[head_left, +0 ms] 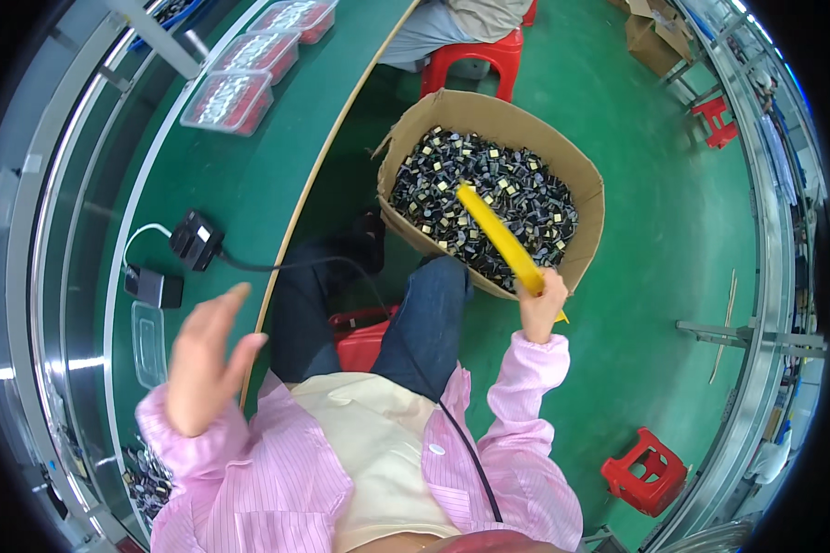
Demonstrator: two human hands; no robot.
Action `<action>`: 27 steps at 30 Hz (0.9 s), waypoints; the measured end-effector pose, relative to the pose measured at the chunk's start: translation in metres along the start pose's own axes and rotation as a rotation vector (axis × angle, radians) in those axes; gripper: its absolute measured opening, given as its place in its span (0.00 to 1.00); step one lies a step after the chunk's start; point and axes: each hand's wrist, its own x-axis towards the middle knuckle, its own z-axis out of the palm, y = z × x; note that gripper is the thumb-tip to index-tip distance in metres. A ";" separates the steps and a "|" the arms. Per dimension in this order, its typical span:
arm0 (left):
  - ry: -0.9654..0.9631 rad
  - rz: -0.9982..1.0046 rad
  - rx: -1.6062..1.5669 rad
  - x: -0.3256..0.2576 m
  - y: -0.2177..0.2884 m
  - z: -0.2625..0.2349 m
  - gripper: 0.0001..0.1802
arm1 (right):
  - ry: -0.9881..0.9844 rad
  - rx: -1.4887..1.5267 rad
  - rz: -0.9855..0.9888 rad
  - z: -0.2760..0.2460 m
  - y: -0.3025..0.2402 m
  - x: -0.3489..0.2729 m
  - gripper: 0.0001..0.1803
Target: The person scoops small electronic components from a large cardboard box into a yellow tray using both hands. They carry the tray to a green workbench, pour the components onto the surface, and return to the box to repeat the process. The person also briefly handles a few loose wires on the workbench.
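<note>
My right hand (pixel 541 304) grips one end of a long yellow strip (pixel 500 237), whose far end lies in a cardboard box (pixel 588 194) to my right. The box is heaped with several small black and gold parts (pixel 470 189). My left hand (pixel 203 355) is raised over the edge of the green table (pixel 240 184), fingers apart and holding nothing. I sit on a red stool (pixel 360 336), in a pink striped coat.
On the table lie a black power adapter (pixel 195 240) with its cable, a small black block (pixel 155 288), a clear lid (pixel 148 343) and three clear trays of red parts (pixel 254 55). Another person sits on a red stool (pixel 475 60) ahead. A spare red stool (pixel 646 470) stands at lower right.
</note>
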 end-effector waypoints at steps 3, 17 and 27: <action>-0.264 0.241 -0.060 0.043 0.016 0.049 0.25 | -0.061 0.056 0.008 0.008 0.004 -0.006 0.18; -0.213 -0.456 -0.025 0.298 -0.017 0.261 0.25 | -0.270 0.231 0.090 0.017 0.004 0.015 0.19; -1.008 -0.074 0.155 0.372 -0.117 0.378 0.19 | -0.158 1.168 0.770 0.082 0.107 0.028 0.27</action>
